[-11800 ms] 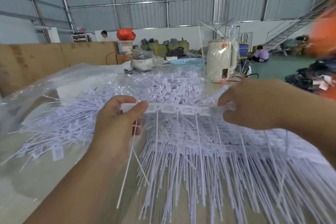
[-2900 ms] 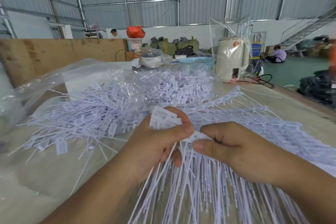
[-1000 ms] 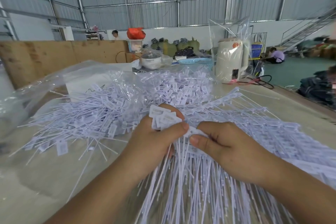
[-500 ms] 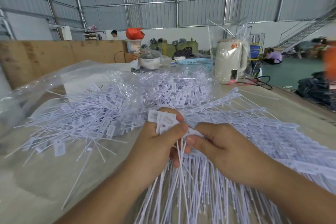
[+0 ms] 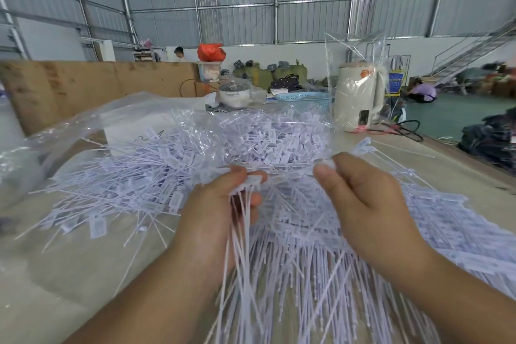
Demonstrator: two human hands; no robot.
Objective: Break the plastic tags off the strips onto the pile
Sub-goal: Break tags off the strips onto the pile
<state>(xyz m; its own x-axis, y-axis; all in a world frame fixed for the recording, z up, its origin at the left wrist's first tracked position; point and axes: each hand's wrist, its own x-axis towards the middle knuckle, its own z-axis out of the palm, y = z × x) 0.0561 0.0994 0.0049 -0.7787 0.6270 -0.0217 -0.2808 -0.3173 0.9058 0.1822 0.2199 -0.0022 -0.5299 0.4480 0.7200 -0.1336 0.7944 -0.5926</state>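
My left hand [image 5: 215, 212] pinches a bunch of plastic tags [image 5: 245, 232], tails hanging below it. My right hand [image 5: 360, 193] pinches the strip end [image 5: 331, 162]. Light, springy, slippery: I grip at the heads. The pile [image 5: 173, 173] lies beyond both hands.

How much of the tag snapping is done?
Lots are done: a big pile of loose tags lies ahead. The left hand holds a bunch of tags; the right hand pinches a small white piece. Many unbroken strips still wait underneath.
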